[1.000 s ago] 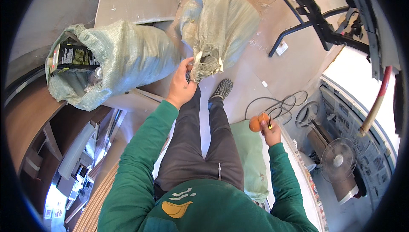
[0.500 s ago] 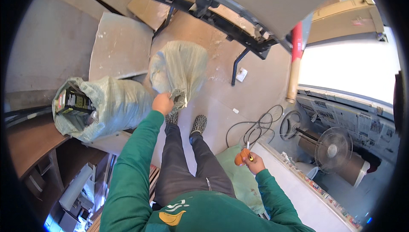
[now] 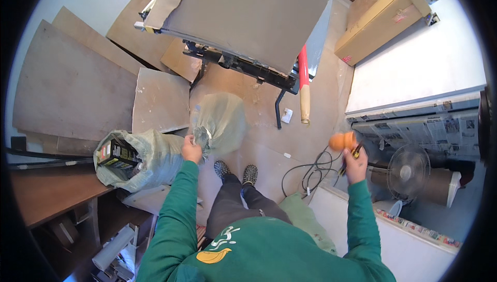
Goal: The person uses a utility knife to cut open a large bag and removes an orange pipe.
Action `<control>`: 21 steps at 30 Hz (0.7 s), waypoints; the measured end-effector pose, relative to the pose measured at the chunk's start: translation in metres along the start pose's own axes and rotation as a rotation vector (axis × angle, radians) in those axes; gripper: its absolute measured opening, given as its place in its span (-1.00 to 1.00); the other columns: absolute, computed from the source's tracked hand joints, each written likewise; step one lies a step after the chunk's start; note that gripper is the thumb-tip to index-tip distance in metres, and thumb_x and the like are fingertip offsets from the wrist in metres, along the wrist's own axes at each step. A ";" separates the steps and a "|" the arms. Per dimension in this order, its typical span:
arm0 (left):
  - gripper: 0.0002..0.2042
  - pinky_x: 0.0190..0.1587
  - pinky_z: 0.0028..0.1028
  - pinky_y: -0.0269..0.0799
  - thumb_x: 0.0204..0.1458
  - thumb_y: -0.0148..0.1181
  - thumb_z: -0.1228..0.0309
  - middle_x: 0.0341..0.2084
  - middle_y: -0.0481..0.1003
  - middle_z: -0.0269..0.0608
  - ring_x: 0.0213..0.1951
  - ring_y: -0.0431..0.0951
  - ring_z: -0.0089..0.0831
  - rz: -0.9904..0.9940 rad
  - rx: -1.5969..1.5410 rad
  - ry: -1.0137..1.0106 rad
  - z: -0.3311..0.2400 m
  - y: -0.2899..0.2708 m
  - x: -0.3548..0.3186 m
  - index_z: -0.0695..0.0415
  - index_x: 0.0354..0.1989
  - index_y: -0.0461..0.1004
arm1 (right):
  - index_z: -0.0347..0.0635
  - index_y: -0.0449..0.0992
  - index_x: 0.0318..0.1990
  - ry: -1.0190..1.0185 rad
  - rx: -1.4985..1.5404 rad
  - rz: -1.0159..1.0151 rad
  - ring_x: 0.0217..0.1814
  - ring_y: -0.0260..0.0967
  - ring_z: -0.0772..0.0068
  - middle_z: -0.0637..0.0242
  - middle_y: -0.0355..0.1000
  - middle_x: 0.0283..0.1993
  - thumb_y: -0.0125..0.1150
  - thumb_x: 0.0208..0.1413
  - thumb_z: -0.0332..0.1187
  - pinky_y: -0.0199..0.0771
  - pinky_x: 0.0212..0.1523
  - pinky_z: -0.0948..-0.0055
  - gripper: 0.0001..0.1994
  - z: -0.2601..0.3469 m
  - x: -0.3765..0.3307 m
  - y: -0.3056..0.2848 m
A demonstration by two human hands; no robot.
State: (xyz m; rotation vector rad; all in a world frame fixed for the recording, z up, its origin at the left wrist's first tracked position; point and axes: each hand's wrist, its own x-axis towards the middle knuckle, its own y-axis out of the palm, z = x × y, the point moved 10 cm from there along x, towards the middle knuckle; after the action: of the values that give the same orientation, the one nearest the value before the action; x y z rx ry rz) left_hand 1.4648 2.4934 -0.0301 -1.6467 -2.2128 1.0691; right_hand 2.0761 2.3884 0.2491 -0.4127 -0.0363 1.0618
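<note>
My left hand point(image 3: 192, 149) is closed around the gathered neck of a pale translucent woven sack point(image 3: 222, 119), which stands on the floor ahead of my feet. In my right hand point(image 3: 355, 164), raised out to the right, are an orange rounded object point(image 3: 341, 141) with a flared end and a thin black-and-yellow tool point(image 3: 356, 150). Motion blur keeps me from telling their exact kinds. To the left of the gathered sack, a second woven sack point(image 3: 163, 152) lies tilted, its mouth open around a dark printed box point(image 3: 120, 153).
A cardboard-covered table point(image 3: 238, 12) on dark metal legs stands ahead, a red-and-tan roll point(image 3: 304, 85) at its side. Cardboard sheets point(image 3: 160, 100) lean at left. A black cable point(image 3: 310, 170) coils on the floor near a fan point(image 3: 408, 172). Brown shelving point(image 3: 57, 189) borders the left.
My right hand has swung up and outward to the right with the orange object. My left hand still grips the sack's neck. The view has shifted, showing more of the table.
</note>
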 end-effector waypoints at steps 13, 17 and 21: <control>-0.55 -0.17 -0.27 0.46 -0.11 0.17 0.59 -0.35 0.52 -0.10 -0.28 0.59 -0.21 0.052 -0.328 -0.241 0.026 0.025 -0.011 0.10 0.03 0.30 | -0.22 0.53 -0.04 -0.327 0.062 0.142 -0.41 0.38 0.62 0.41 0.43 -0.38 0.33 0.13 -0.41 0.45 -0.37 0.58 -0.75 0.155 0.238 0.121; -0.57 -0.21 -0.34 0.47 -0.07 0.24 0.60 -0.31 0.56 -0.10 -0.29 0.58 -0.29 -0.119 -0.452 -0.139 0.055 -0.013 0.012 0.15 0.04 0.36 | -0.15 0.56 -0.03 -0.505 0.025 0.231 -0.36 0.40 0.60 0.41 0.50 -0.24 0.32 0.17 -0.36 0.46 -0.32 0.56 -0.77 0.186 0.296 0.165; -0.58 -0.22 -0.40 0.47 -0.06 0.29 0.60 -0.30 0.55 -0.12 -0.29 0.55 -0.37 -0.110 -0.338 -0.443 0.016 0.012 -0.018 0.15 0.03 0.39 | -0.16 0.59 -0.06 -0.421 -0.130 0.254 -0.35 0.38 0.65 0.46 0.50 -0.32 0.27 0.22 -0.37 0.43 -0.32 0.58 -0.82 0.173 0.325 0.156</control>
State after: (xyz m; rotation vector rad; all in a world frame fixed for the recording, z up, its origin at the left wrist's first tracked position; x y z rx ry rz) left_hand 1.4723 2.4716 -0.0442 -1.4899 -2.8686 1.1721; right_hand 2.0668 2.7843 0.3004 -0.3090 -0.4390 1.3882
